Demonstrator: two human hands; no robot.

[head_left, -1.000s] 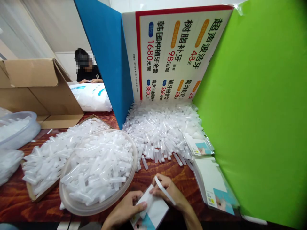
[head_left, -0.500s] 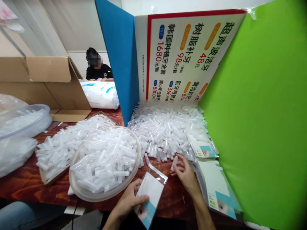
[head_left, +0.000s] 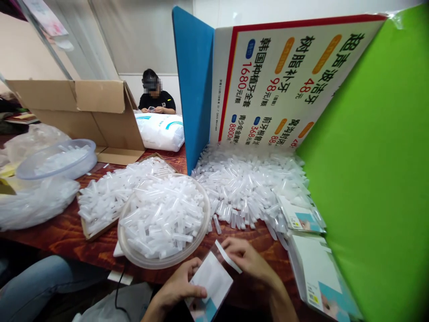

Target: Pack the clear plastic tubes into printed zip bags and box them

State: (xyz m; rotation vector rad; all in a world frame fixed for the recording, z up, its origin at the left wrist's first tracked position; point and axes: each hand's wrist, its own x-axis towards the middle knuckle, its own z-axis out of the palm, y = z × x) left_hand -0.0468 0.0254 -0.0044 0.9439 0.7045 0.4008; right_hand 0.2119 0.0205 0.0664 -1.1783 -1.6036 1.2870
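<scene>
Down at the near edge, the left hand [head_left: 179, 288] grips a clear packet [head_left: 211, 284] with a white card inside, thumb on top, tilted just over the table's edge. The right hand [head_left: 248, 261] sits at the packet's upper end, fingers curled against its white flap [head_left: 228, 257]. Whether they pinch anything there, I cannot tell.

Just to the right lies a stack of filled packets [head_left: 317, 279], with more packets [head_left: 300, 220] behind it. Left of the hands, a round dish [head_left: 144, 264] is heaped with short clear plastic tubes [head_left: 164, 214]. It overlaps a cardboard tray [head_left: 87, 234], also piled with tubes.

Beyond the hands, a big loose heap of tubes [head_left: 248, 188] spreads across the wooden table [head_left: 73, 235]. It runs right up against a blue panel [head_left: 196, 80], a printed poster [head_left: 284, 80] and a green panel [head_left: 375, 156].

Far left there's a crumpled plastic bag [head_left: 36, 203], a clear tub [head_left: 56, 158] and an open cardboard box [head_left: 94, 112]. At the back, another person [head_left: 156, 96] sits behind a white sack [head_left: 161, 130].
</scene>
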